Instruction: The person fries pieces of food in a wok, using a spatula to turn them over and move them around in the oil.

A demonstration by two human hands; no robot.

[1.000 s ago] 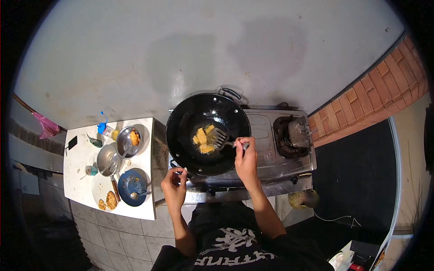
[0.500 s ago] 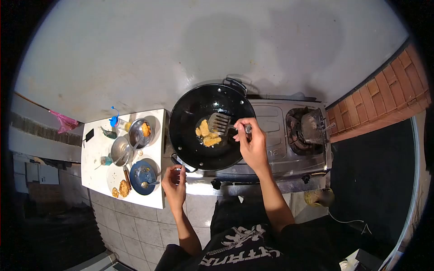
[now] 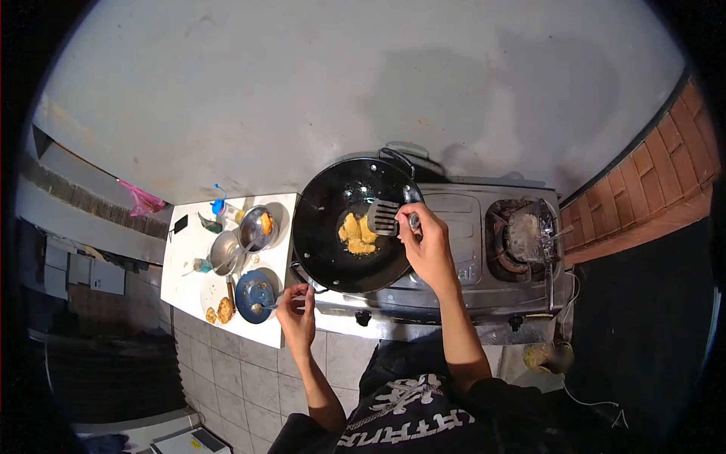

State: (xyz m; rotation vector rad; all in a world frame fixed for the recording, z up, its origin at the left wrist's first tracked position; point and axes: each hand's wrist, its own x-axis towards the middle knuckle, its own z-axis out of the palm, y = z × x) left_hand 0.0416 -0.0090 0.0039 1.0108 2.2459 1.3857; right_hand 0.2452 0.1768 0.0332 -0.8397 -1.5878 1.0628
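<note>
A black wok [image 3: 318, 234] sits on the left side of the stove. Several golden-brown fried pieces [image 3: 357, 233] lie in shallow oil at its middle. My right hand [image 3: 429, 246] is closed around the handle of a slotted metal spatula [image 3: 384, 218]. The spatula's head is over the wok, just right of the food. At the wok's near-left rim, my left hand [image 3: 297, 310] has its fingers curled, thumb and forefinger meeting at the wok's side handle [image 3: 321, 290]; the exact contact is small in view.
Left of the stove, a white table [image 3: 181, 261] holds metal bowls [image 3: 224, 253], a blue plate [image 3: 246, 304] with a spoon, fried pieces [image 3: 225, 309], bottles and a phone [image 3: 181, 224]. The right burner [image 3: 522, 238] carries a metal piece. A grey wall stands behind; brick is at right.
The view has shifted, so the whole scene sits lower and further right. The spatula has drawn slightly right, away from the food. My left hand stays by the wok's side handle.
</note>
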